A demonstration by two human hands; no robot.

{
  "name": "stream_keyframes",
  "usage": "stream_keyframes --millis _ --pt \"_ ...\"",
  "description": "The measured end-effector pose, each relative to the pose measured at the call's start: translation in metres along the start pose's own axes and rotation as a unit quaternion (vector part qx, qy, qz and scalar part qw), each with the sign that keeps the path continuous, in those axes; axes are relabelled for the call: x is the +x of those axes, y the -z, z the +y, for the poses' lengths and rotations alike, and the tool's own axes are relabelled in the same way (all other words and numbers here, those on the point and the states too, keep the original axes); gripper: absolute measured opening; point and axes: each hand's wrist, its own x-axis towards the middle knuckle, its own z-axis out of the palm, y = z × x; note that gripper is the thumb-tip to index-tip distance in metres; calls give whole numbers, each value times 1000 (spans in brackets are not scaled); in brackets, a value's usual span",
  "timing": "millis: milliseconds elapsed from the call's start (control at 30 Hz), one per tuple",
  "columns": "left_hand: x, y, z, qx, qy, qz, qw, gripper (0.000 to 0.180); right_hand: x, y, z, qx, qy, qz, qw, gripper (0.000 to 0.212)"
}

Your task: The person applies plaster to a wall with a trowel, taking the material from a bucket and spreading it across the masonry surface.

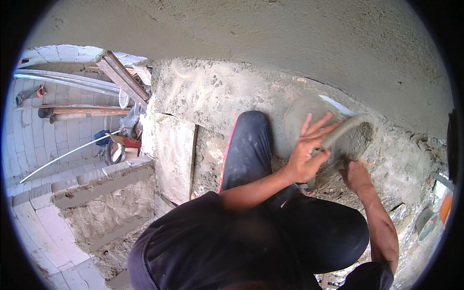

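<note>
Grey mortar-smeared round bucket [355, 120] is tilted, dark-trousered knee [252, 140] to its left. Left hand [308, 153] has fingers spread wide at bucket's rim. Right hand [358, 177] curls at bucket's lower edge; can't tell grip.

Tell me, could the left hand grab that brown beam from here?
Probably not: the brown beam is far left, past the left knee, while the left hand is at the bucket.

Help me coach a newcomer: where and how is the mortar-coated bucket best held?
Probably the left part of its rim, coming from the left over the outer wall: the bucket lies tipped, mouth rightward, and that edge is exposed beside the left hand.
</note>
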Motion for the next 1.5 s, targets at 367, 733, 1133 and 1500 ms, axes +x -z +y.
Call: stream_keyframes --millis 367,733,1133,1500 --pt "29 48 -14 -134 78 46 987 11 15 -43 -54 638 47 -106 761 42" --pt "10 41 -28 -107 158 176 966 21 4 46 -36 68 48 220 972 27" --pt "-1 50 -33 -162 180 219 945 26 8 33 -49 -44 92 63 993 26" --pt "-5 22 -21 -138 180 173 959 33 -5 -3 -40 36 181 113 976 24"
